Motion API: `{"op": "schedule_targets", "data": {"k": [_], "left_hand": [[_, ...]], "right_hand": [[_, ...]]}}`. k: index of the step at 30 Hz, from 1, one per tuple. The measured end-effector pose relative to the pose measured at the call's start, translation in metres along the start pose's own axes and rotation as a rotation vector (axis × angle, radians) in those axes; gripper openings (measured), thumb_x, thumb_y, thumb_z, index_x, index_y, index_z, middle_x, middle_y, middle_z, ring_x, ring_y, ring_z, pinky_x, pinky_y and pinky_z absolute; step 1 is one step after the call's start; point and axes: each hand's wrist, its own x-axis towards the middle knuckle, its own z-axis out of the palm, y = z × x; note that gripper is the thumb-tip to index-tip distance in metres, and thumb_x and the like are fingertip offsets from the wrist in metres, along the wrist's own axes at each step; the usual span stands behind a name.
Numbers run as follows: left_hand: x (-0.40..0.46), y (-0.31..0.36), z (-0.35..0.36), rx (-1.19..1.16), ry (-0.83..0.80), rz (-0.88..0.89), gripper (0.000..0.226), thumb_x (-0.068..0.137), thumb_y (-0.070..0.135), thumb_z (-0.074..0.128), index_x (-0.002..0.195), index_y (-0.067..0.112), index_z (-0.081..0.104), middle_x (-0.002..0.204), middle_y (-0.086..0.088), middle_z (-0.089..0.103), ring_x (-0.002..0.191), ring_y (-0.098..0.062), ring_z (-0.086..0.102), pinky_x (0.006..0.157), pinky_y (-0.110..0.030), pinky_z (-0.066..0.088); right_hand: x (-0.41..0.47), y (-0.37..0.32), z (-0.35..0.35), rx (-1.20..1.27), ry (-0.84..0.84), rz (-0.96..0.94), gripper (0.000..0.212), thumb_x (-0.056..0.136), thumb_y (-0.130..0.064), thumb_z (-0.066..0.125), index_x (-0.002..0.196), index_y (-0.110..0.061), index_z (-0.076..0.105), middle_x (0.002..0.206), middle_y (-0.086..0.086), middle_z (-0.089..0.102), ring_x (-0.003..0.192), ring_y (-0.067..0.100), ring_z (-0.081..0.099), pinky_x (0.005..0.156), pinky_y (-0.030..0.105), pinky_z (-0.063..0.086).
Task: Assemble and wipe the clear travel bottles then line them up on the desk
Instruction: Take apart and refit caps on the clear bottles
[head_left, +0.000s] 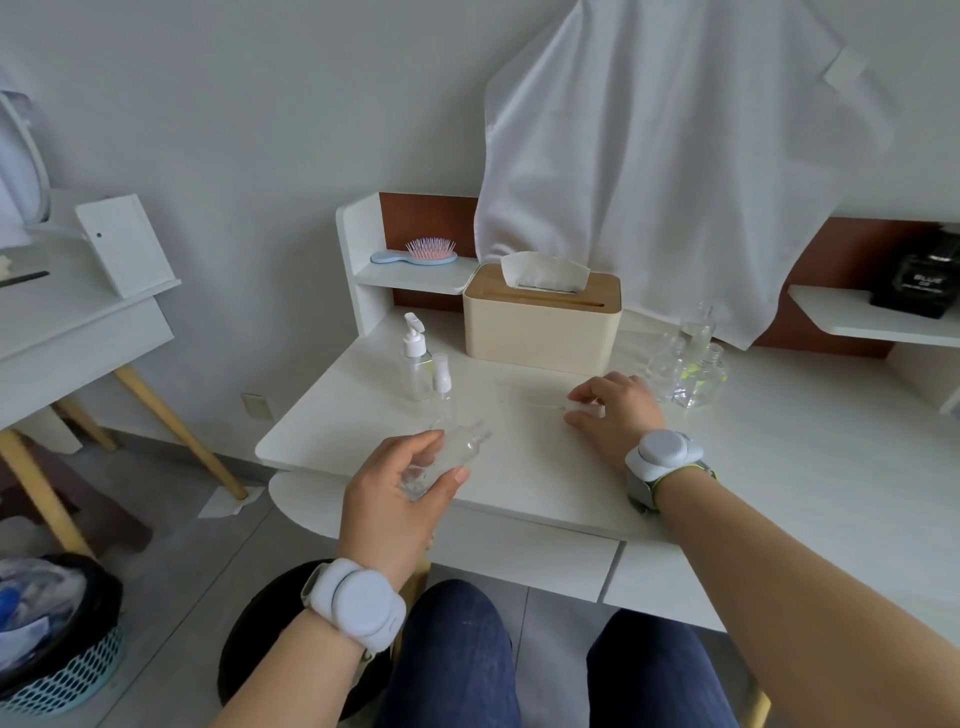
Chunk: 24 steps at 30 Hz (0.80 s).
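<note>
While the left hand (402, 486) curls thumb and fingers round a small clear uncapped travel bottle (445, 457), holding it just above the near edge of the white desk (519, 467), the bottle lies tilted, its long axis running from the palm up and to the right so that the open neck faces the other hand. The right hand (618, 410) rests on the desk with fingers bent over a small clear part with a thin tube (540, 399); whether it already pinches that part cannot be told. Judging by the task, this is the pump or spray top meant for the held bottle, so the coming move depends on one relation: the part lies to the right of the open neck and a little farther back, nearer the right hand, and its tube would need to line up with the bottle's axis before entering.

Farther out, two assembled clear bottles, a pump bottle (417, 358) and a slimmer spray bottle (441, 387), stand close together at the desk's left. A cluster of clear unassembled bottles (688, 364) stands just beyond the right hand. Behind sits a cream tissue box with a wooden lid (540, 322).
</note>
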Motion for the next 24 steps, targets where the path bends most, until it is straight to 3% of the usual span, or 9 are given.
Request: {"op": "schedule_targets", "data": {"k": [6,10,12,15,18,20,24], "left_hand": [[-0.003,-0.001,-0.001,-0.007,0.004,0.011,0.038,0.075,0.024,0.08,0.108,0.035,0.067,0.103,0.022,0.063,0.097,0.002,0.057,0.056,-0.046,0.059],[-0.006,0.0,-0.007,-0.024,0.024,0.021,0.04,0.074,0.027,0.08,0.107,0.044,0.064,0.102,0.022,0.061,0.099,-0.002,0.055,0.043,-0.026,0.054],[-0.007,0.002,-0.01,0.002,0.044,0.052,0.04,0.075,0.026,0.079,0.106,0.046,0.063,0.1,0.023,0.061,0.099,0.0,0.056,0.046,-0.01,0.049],[-0.008,0.005,-0.012,0.006,0.067,0.072,0.041,0.076,0.021,0.079,0.108,0.04,0.063,0.103,0.014,0.063,0.1,-0.008,0.059,0.05,-0.001,0.043],[-0.01,0.007,-0.018,0.011,0.099,0.098,0.041,0.076,0.018,0.079,0.108,0.038,0.063,0.105,0.011,0.064,0.097,-0.013,0.061,0.053,0.0,0.043],[-0.01,0.007,-0.023,0.04,0.118,0.117,0.04,0.077,0.02,0.078,0.107,0.039,0.061,0.106,0.016,0.064,0.097,-0.007,0.062,0.065,-0.002,0.045],[-0.016,0.003,-0.037,0.066,0.154,0.116,0.038,0.078,0.021,0.077,0.112,0.031,0.062,0.108,0.019,0.063,0.097,0.004,0.061,0.079,-0.004,0.044]], "right_hand": [[-0.005,0.002,-0.004,-0.021,-0.023,0.042,0.025,0.084,-0.029,0.072,0.109,-0.023,0.069,0.109,-0.001,0.058,0.108,0.022,0.046,0.086,0.023,0.033],[-0.012,-0.007,-0.011,0.017,0.049,0.003,0.029,0.083,-0.025,0.074,0.111,-0.021,0.067,0.103,-0.005,0.055,0.104,0.022,0.049,0.084,0.025,0.035],[-0.016,-0.018,-0.014,0.04,0.082,-0.051,0.028,0.084,-0.025,0.074,0.11,-0.022,0.066,0.104,-0.006,0.056,0.102,0.019,0.05,0.084,0.026,0.037],[-0.022,-0.04,-0.02,0.115,0.077,-0.113,0.025,0.084,-0.024,0.074,0.108,-0.024,0.066,0.102,-0.008,0.057,0.095,0.013,0.052,0.082,0.024,0.039],[-0.027,-0.063,-0.023,0.153,0.029,-0.179,0.023,0.086,-0.024,0.071,0.107,-0.026,0.065,0.099,-0.011,0.058,0.088,0.007,0.054,0.073,0.015,0.04],[-0.031,-0.074,-0.023,0.168,0.01,-0.204,0.02,0.087,-0.023,0.068,0.107,-0.027,0.065,0.096,-0.013,0.059,0.085,0.003,0.055,0.068,0.006,0.036],[-0.045,-0.096,-0.012,0.215,-0.052,-0.24,0.019,0.088,-0.021,0.065,0.105,-0.03,0.064,0.094,-0.015,0.059,0.085,-0.002,0.057,0.067,0.006,0.037]]}}
